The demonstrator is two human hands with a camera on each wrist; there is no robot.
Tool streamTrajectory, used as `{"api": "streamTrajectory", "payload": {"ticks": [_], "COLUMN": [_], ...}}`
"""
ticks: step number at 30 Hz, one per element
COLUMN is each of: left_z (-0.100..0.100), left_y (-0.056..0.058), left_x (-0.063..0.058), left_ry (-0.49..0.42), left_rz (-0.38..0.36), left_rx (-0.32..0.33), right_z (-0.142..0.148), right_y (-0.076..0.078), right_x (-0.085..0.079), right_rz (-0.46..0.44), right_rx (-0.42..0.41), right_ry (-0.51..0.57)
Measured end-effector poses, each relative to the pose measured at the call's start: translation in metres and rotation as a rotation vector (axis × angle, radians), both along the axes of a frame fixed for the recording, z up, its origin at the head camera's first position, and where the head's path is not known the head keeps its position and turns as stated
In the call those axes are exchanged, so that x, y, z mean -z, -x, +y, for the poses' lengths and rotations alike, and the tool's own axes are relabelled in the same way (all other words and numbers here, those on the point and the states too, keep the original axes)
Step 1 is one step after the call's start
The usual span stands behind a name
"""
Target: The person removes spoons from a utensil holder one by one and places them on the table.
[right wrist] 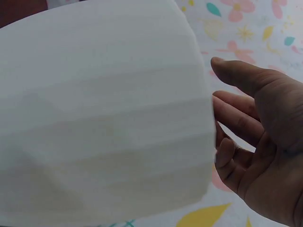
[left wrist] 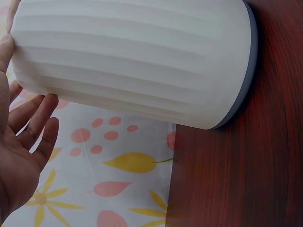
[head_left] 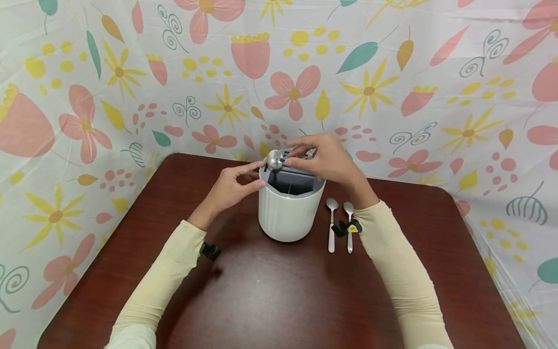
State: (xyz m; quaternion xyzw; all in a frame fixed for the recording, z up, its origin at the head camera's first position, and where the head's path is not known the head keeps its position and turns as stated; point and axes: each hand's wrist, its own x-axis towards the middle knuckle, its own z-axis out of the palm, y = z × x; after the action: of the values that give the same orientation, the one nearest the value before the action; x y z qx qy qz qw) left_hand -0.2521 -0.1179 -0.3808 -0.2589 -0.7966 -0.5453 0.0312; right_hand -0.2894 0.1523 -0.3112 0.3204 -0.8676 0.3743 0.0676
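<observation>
A white ribbed utensil holder (head_left: 287, 218) with a grey divided insert stands on the table. A shiny metal spoon bowl (head_left: 275, 159) shows at the left of its top; the handle is hidden. My left hand (head_left: 233, 189) rests at the holder's left rim, index fingertip beside the spoon bowl and thumb at the front edge. In the left wrist view, its other fingers (left wrist: 40, 123) are spread loosely along the white wall. Over the back right of the rim is my right hand (head_left: 324, 157), thumb and fingertips close to the spoon bowl, thumb apart from the fingers.
Two more spoons, one (head_left: 332, 225) nearer the holder and another (head_left: 349, 228) beside it, lie to the right, under the right forearm. The dark wooden table (head_left: 261, 295) meets a flower-patterned cloth (head_left: 370, 58) at the back and sides.
</observation>
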Motion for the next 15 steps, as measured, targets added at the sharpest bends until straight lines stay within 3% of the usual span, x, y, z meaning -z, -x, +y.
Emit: {"api": "streamTrajectory", "payload": {"ticks": [7,15], "left_z": [-0.002,-0.001], "left_y": [-0.001,0.003], "left_x": [0.0,0.005], "left_ry": [-0.002,-0.002], "left_rz": [-0.007,-0.004], "left_rx": [0.011,0.015], "right_z": [-0.009,-0.014], "right_y": [0.002,0.004], "right_x": [0.008,0.014], "right_rz": [-0.028,-0.078], "right_rx": [0.057,0.055], "right_ry": [0.007,-0.009]}}
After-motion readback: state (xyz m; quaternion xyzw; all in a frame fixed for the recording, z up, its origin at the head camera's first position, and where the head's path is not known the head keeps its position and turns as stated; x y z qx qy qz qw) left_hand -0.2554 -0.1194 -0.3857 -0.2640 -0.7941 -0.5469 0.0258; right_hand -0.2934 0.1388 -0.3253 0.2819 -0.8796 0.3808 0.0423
